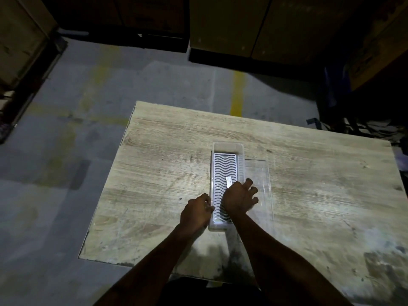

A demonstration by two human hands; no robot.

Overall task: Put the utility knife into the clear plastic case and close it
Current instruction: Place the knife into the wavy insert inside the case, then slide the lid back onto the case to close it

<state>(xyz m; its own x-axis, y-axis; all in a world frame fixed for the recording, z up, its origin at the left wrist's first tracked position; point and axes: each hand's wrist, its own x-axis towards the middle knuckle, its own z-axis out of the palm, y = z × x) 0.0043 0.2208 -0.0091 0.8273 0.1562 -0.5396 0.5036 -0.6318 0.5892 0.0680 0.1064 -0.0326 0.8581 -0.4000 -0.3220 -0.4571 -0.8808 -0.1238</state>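
Observation:
A long clear plastic case lies open on the wooden table, with a white wavy-slotted insert in its bottom. Its clear lid lies flat on the table just right of it. My right hand reaches over the case's near half and holds a pale utility knife, whose tip pokes out over the insert. My left hand is curled against the case's left wall near its front end, with fingers on the rim.
The wooden table ends at a left edge close to the case. Beyond it is a grey concrete floor with a yellow stripe. Cardboard boxes stand along the dark back and sides.

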